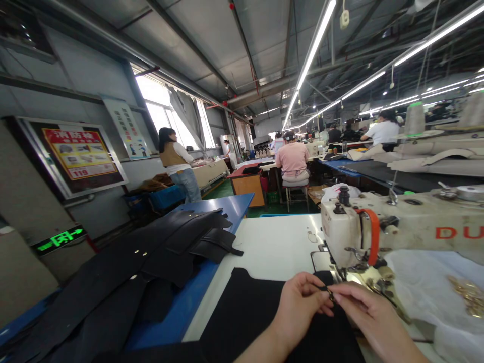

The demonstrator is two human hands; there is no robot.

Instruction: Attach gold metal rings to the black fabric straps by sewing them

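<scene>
My left hand (300, 301) and my right hand (361, 302) meet just in front of the sewing machine, fingertips pinched together. Between them is a small gold-coloured metal fitting (330, 294), which seems joined to a thin black strip; the fingers hide most of it, and its exact kind cannot be made out. Beneath both hands a large black panel (242, 305) lies flat on the white machine table (276, 237). The head of the sewing machine (342, 237) stands right behind my fingers, its needle area close to a far part of the black material.
Black cut panels (124, 267) are piled on a blue table (242, 204) to the left. Gold-coloured metal pieces (469, 295) lie in white plastic (416, 272) at the right. Farther off, a person in pink (293, 156) sits and another person (177, 166) stands.
</scene>
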